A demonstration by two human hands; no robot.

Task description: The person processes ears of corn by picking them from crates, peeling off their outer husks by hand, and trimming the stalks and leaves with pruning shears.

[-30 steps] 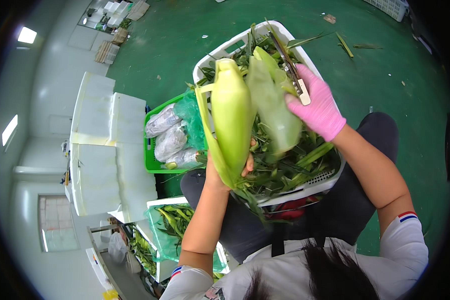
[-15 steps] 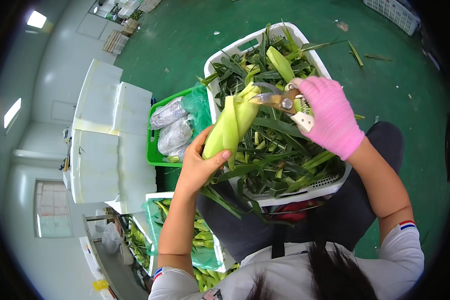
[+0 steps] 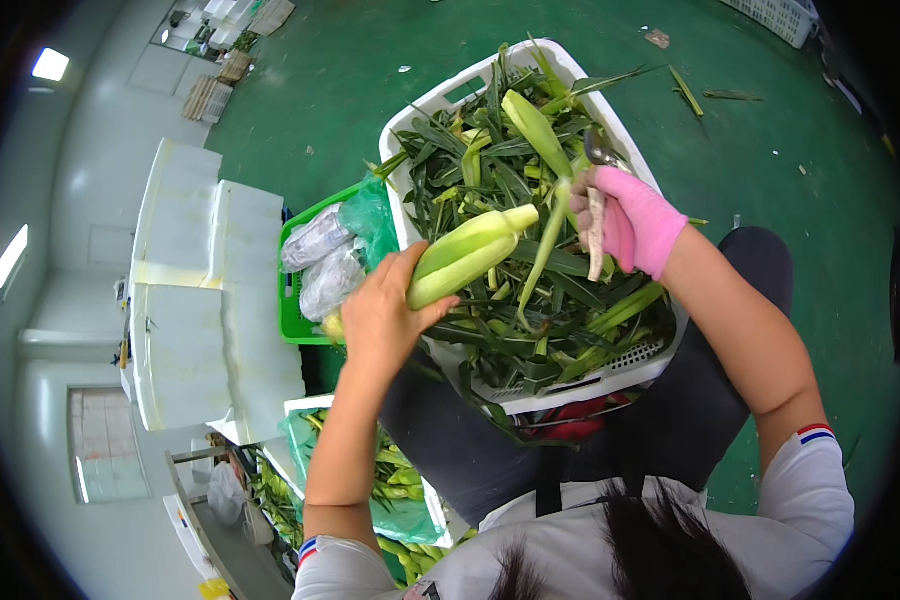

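Note:
My left hand [image 3: 382, 305] is wrapped round the lower end of a green-husked ear of corn [image 3: 467, 258]. The ear points up and right, its pale stem end bare of leaves. To its right, my right hand [image 3: 638, 218], in a pink glove, grips pruning shears [image 3: 597, 232] with pale handles, blades turned away toward the far side. A long pale-green husk leaf [image 3: 542, 262] hangs beside the gloved fingers; whether they pinch it I cannot tell. Below both hands stands a white plastic basket [image 3: 398, 205] heaped with cut leaves, another green husked piece [image 3: 532, 130] lying on top.
Left of the basket sits a green crate [image 3: 295, 325] with plastic-wrapped bundles. White foam boxes [image 3: 180, 330] are stacked farther left. Near my left elbow a foam box lined with green plastic [image 3: 410, 520] holds more corn. Leaf scraps [image 3: 685, 92] lie on the green floor.
The shears have come away from the ear's stem end and swung to the right. The ear has tipped toward the right, and a loose leaf now hangs by the gloved hand.

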